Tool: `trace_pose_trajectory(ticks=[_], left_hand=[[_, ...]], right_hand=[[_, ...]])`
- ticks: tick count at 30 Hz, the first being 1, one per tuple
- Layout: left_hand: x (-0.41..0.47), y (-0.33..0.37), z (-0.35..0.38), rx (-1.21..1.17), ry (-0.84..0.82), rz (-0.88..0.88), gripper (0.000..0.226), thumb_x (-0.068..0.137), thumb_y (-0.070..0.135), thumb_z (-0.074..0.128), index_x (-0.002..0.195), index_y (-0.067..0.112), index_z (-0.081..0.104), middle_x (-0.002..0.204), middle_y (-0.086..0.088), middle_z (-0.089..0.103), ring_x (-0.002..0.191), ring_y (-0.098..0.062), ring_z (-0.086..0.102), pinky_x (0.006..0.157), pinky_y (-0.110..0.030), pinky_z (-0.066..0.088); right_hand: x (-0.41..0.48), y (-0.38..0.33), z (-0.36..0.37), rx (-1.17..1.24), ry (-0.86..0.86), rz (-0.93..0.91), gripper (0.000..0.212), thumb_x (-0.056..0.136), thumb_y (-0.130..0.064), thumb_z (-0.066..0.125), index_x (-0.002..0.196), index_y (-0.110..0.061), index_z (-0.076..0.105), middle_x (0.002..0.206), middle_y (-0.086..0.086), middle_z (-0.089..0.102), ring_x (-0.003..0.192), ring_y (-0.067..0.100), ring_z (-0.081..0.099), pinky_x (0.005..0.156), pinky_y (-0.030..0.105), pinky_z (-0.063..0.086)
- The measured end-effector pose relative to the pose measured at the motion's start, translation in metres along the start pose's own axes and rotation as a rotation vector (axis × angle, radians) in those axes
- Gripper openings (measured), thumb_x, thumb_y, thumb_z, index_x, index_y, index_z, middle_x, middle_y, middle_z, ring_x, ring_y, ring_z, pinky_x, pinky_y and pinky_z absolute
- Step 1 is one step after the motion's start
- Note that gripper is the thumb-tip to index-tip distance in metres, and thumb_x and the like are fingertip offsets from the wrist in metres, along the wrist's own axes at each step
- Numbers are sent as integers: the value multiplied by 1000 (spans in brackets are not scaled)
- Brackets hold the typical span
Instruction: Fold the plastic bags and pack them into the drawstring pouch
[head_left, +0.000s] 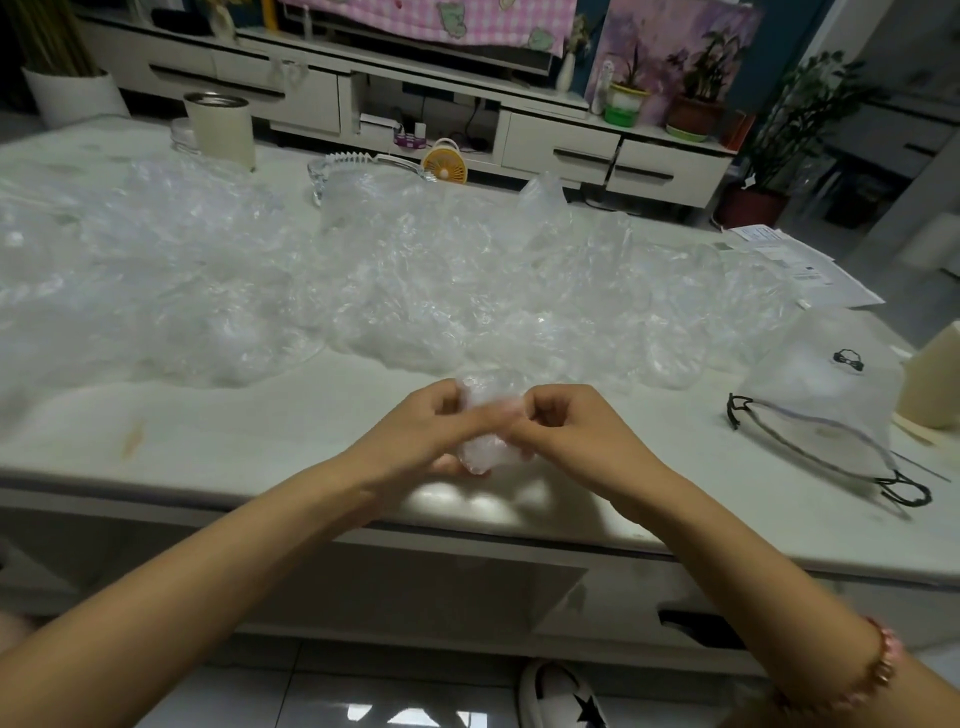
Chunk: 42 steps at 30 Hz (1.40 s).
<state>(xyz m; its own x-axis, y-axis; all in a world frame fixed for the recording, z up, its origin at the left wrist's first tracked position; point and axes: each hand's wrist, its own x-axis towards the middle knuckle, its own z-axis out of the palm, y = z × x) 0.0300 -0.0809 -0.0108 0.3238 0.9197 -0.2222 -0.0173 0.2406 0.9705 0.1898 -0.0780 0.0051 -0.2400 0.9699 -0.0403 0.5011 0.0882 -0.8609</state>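
Left hand (415, 434) and right hand (569, 431) meet over the counter (234, 431) near its front edge. Loose plastic bags (363, 270) heap across its far half, leaving a bare strip along the front. Drawstring pouch (821, 400) lies toward the right edge. Both grips curl tight round one small folded bag (480, 453).

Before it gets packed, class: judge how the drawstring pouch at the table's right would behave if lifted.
The drawstring pouch looks thin and translucent, so probably light and floppy. It lies slumped on the table, so it would likely sag, not hold shape.
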Motion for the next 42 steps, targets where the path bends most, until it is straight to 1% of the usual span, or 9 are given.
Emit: trace_pose_trajectory(ticks=[6, 10, 14, 20, 26, 30, 32, 35, 42], left_hand=[[0, 1, -1, 60, 130, 59, 12, 86, 3, 62, 97, -3, 60, 82, -7, 63, 69, -12, 62, 56, -22, 54], [-2, 5, 1, -40, 66, 39, 16, 88, -2, 57, 100, 5, 62, 89, -12, 71, 67, -17, 68, 61, -28, 58], [-2, 4, 4, -32, 65, 53, 13, 89, -3, 54, 97, 6, 59, 65, -4, 69, 50, -15, 65, 48, -20, 53], [2, 2, 16, -31, 154, 120, 37, 81, -20, 47, 93, 13, 60, 79, -8, 64, 42, -9, 53, 42, -18, 45], [7, 1, 23, -1, 190, 146, 39, 78, -24, 42, 67, 10, 58, 67, -7, 61, 39, -10, 51, 40, -18, 42], [6, 0, 25, 174, 86, 220, 39, 82, -21, 44, 59, 7, 57, 90, -4, 69, 41, -11, 53, 46, -20, 47], [5, 1, 28, 217, 34, 258, 40, 79, -24, 45, 57, 7, 59, 91, -2, 70, 40, -12, 53, 47, -20, 46], [6, 0, 31, 227, 4, 285, 38, 78, -21, 50, 56, 7, 63, 85, 2, 71, 42, -11, 53, 47, -17, 45], [13, 4, 36, 117, -100, 110, 11, 75, 19, 67, 67, 11, 69, 73, -4, 66, 66, -16, 60, 63, -24, 47]], right_hand=[[1, 6, -5, 50, 145, 19, 30, 74, -26, 78, 94, -19, 57, 89, -2, 60, 76, 10, 55, 70, 23, 47], [-1, 6, -10, 360, -111, 213, 60, 66, -28, 76, 120, -16, 53, 112, 5, 66, 98, 18, 66, 79, 32, 53], [-1, 4, -9, 593, -108, 190, 21, 84, 2, 61, 103, -8, 64, 97, 7, 71, 86, 18, 66, 75, 30, 49], [2, 4, -7, 798, -16, 264, 47, 78, 20, 37, 63, -13, 66, 66, 2, 63, 57, 11, 50, 50, 20, 35], [-6, 2, -20, 678, -48, 199, 35, 83, -2, 41, 62, -10, 68, 103, 7, 71, 91, 21, 61, 73, 27, 46], [-10, 11, -31, 443, 13, 215, 28, 94, -29, 49, 78, -11, 62, 103, 11, 68, 89, 21, 60, 76, 32, 47], [-15, 13, -36, 408, -86, 256, 9, 89, -21, 61, 91, -12, 59, 95, 9, 64, 80, 19, 60, 65, 29, 49], [-20, 17, -43, 343, -253, 282, 24, 85, -6, 64, 108, -11, 59, 90, 6, 63, 75, 14, 60, 66, 27, 47], [-26, 25, -49, 262, -76, 246, 22, 80, 3, 67, 99, -9, 67, 79, 4, 60, 67, 11, 58, 59, 18, 47]])
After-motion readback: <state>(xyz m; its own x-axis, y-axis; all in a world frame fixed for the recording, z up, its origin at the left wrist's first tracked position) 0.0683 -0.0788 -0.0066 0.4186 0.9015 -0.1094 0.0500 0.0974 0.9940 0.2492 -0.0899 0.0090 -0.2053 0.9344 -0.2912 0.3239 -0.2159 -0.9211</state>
